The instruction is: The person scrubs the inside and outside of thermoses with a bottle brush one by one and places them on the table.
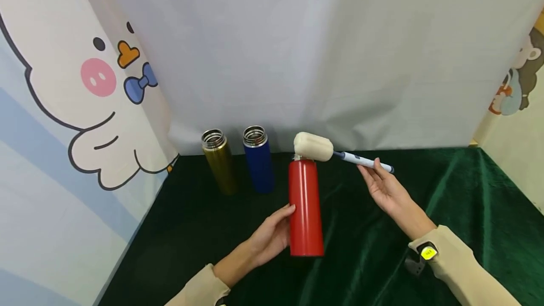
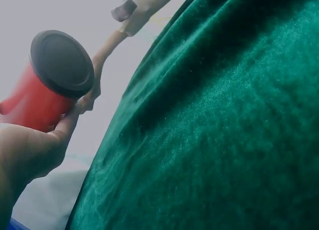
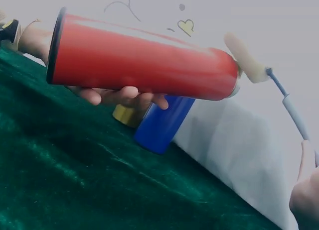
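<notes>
A red bottle (image 1: 305, 209) is gripped around its body by my left hand (image 1: 272, 235), mouth upward and raised off the cloth. Its black base (image 2: 62, 63) faces the left wrist camera. In my right hand (image 1: 388, 190) I pinch the pale handle (image 1: 361, 159) of a bottle brush. The brush's cream sponge head (image 1: 313, 146) lies sideways across the bottle's mouth and overlaps it in the head view. In the right wrist view, the sponge (image 3: 245, 58) sits right at the red bottle's (image 3: 144, 58) metal neck, and several left fingers wrap under the body.
A gold bottle (image 1: 221, 166) and a blue bottle (image 1: 258, 162), both without lids, stand upright at the back left. Dark green velvet (image 1: 450, 192) covers the table. A white sheet (image 1: 255, 51) hangs behind, with cartoon-printed panels (image 1: 46, 122) at the sides.
</notes>
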The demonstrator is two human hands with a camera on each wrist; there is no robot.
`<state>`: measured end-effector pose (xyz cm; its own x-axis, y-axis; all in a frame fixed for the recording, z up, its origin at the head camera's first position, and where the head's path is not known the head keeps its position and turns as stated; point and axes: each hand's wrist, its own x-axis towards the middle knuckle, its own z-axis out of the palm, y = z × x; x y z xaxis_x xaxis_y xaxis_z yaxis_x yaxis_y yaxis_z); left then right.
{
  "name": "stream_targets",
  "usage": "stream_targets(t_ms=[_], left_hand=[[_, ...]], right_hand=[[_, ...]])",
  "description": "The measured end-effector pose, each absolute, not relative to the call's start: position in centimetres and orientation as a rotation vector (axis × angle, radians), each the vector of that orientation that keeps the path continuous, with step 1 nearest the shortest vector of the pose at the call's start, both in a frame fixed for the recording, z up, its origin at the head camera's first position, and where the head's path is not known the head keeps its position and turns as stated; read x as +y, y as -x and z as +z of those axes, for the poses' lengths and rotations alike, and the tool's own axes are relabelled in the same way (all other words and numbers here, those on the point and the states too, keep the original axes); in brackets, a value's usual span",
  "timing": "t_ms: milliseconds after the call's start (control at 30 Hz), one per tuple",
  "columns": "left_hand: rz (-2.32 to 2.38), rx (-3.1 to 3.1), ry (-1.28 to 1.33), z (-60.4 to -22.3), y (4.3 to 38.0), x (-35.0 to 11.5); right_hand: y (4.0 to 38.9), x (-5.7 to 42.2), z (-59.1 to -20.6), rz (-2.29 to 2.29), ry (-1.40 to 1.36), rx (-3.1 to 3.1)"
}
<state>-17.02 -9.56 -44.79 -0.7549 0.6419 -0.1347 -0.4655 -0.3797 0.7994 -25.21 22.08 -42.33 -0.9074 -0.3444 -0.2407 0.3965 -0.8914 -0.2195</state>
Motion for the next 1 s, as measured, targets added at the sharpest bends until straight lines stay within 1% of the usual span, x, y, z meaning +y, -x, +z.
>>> stream_targets(t_ms=[233, 400, 600, 767, 1000], left_hand=[[2.172, 1.089, -0.295, -44.5, 16.9, -9.7], [2.227, 1.122, -0.288, -44.5, 16.8, -9.7], [2.293, 1.101, -0.272, -44.5, 16.9, -9.7], [2.269, 1.106, -0.269, -44.4, 17.0, -9.6], [2.151, 1.223, -0.299, -44.7, 16.8, -9.6]], right_hand=[[23.7, 23.2, -43.4, -2.634, -0.254, 0.392], [22.2, 23.9, -44.4, -2.528, -0.226, 0.525], [20.9, 24.7, -45.5, -2.410, -0.110, 0.601], [21.4, 24.6, -45.4, -2.391, -0.058, 0.669], [23.5, 23.6, -43.5, -2.543, -0.245, 0.580]])
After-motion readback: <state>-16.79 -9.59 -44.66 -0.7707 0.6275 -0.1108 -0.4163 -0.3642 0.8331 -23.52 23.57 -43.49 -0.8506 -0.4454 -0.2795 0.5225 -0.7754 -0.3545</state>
